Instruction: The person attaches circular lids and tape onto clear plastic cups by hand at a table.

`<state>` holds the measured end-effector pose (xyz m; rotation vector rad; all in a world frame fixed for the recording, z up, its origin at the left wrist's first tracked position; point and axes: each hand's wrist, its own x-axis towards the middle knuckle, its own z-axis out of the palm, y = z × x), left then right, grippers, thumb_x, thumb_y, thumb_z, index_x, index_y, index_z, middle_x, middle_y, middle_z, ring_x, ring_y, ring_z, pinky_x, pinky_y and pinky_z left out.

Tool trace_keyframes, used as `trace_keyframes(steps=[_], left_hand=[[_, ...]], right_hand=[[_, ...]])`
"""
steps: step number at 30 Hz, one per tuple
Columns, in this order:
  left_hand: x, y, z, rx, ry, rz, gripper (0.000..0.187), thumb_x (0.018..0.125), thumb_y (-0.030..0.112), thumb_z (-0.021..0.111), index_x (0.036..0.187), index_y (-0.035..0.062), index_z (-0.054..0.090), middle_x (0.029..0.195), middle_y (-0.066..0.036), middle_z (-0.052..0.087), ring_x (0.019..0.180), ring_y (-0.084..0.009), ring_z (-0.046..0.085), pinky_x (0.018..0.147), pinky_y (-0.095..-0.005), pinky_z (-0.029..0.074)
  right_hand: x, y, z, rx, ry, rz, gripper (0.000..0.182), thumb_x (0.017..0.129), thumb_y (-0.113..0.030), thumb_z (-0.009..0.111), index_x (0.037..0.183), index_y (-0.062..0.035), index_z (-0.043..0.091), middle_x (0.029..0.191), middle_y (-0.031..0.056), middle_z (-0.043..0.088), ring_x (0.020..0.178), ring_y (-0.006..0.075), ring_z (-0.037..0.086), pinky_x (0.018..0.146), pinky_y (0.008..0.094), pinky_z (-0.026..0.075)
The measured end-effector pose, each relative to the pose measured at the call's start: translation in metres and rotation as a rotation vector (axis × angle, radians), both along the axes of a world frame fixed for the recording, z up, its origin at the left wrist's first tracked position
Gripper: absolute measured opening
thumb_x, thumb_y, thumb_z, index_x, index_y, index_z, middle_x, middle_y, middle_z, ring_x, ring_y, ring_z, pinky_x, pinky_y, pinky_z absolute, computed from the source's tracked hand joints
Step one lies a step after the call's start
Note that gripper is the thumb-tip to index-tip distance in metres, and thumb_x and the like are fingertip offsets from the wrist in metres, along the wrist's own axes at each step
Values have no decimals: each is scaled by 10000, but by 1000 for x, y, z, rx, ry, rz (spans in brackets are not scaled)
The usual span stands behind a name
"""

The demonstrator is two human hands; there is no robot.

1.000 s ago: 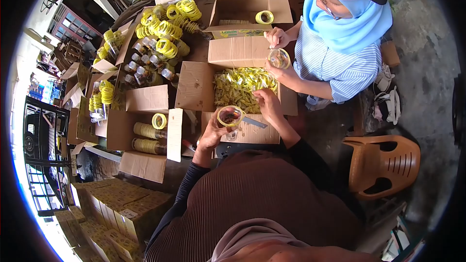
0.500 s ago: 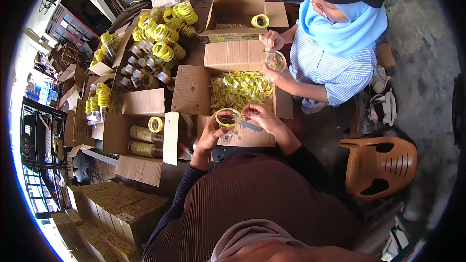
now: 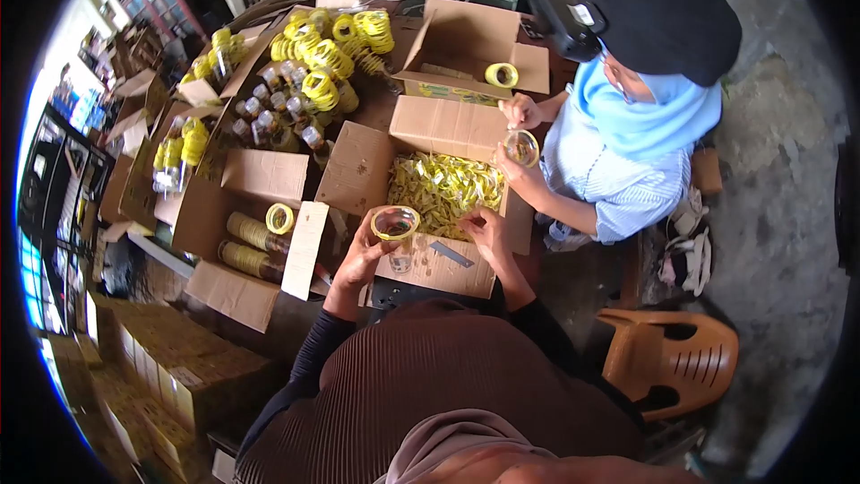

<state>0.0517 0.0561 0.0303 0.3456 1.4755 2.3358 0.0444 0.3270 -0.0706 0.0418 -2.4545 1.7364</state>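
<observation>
My left hand (image 3: 360, 255) is wrapped round a clear plastic cup (image 3: 400, 258) with a yellow rim, held upright and tilted slightly. Some dark bits show inside it. My right hand (image 3: 488, 235) is at the near right edge of a pile of small yellow-and-clear packets (image 3: 439, 186), its fingers curled together; whatever they pinch is too small to make out. The packets fill an open cardboard box (image 3: 358, 166). On the box's near flap lies a flat grey strip (image 3: 451, 254), between the cup and my right hand.
Across the box, a co-worker (image 3: 609, 157) holds another yellow-rimmed cup (image 3: 520, 150). At left, a box (image 3: 237, 177) holds stacked yellow-rimmed cups (image 3: 251, 231). Behind stand capped bottles (image 3: 273, 116) and yellow-rimmed stacks (image 3: 322, 54). An orange plastic chair (image 3: 672, 363) stands at right.
My right hand has moved away from the cup's rim to the edge of the packet pile. My left hand still holds the cup. The camera view has turned somewhat.
</observation>
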Motion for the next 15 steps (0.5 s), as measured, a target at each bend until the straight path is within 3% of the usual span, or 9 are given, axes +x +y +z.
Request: trace_keyframes(steps=[2,3,4,6,7,11,15], left_hand=[[1,0,13,8,20,1,702,736,89,774,1354,44,445,1284,-85,571,1226,-192,533,1048,-343,432],[-1,-3,12,-3,15,6,732,708,34,791,1353,49,446,1281,-65,571,1223,-181,535,1054,-336,427],[-1,-4,15,11,20,37,732,708,34,791,1353,49,446,1281,-65,571,1223,-181,535,1054,-336,427],[-2,-7,25,53,73,-12,750,686,29,811,1344,55,451,1283,-46,565,1223,-171,533,1052,-329,426],[-4,-7,27,-15,118,10,764,660,3,819,1332,59,458,1294,-39,554,1224,-164,530,1057,-320,417],[-8,-19,35,17,216,-14,749,659,-44,808,1318,52,464,1309,-43,545,1244,-163,509,1088,-318,385],[-11,-26,37,-22,231,74,718,690,-71,798,1316,37,464,1309,-47,545,1238,-155,508,1085,-321,387]], right_hand=[[-3,5,-21,151,263,-107,164,783,7,722,942,-4,686,869,125,677,773,219,666,657,331,536],[3,8,-12,252,222,-82,214,777,-33,721,989,-30,691,936,132,678,912,309,641,773,403,527],[7,8,-6,262,231,-51,214,777,-33,721,989,-30,691,936,132,678,912,309,641,773,403,527],[15,9,1,643,223,-86,225,826,-155,712,1030,-62,693,995,102,677,1035,325,594,885,440,477],[18,10,-3,706,127,-62,269,857,-249,684,1073,-89,690,1037,83,673,1102,317,558,964,450,415],[42,14,-6,942,150,58,236,858,-254,680,1015,-84,721,1011,80,673,995,268,591,965,416,361],[45,28,-3,741,45,112,191,848,-259,705,963,-109,729,1018,70,672,1069,267,565,987,442,375]])
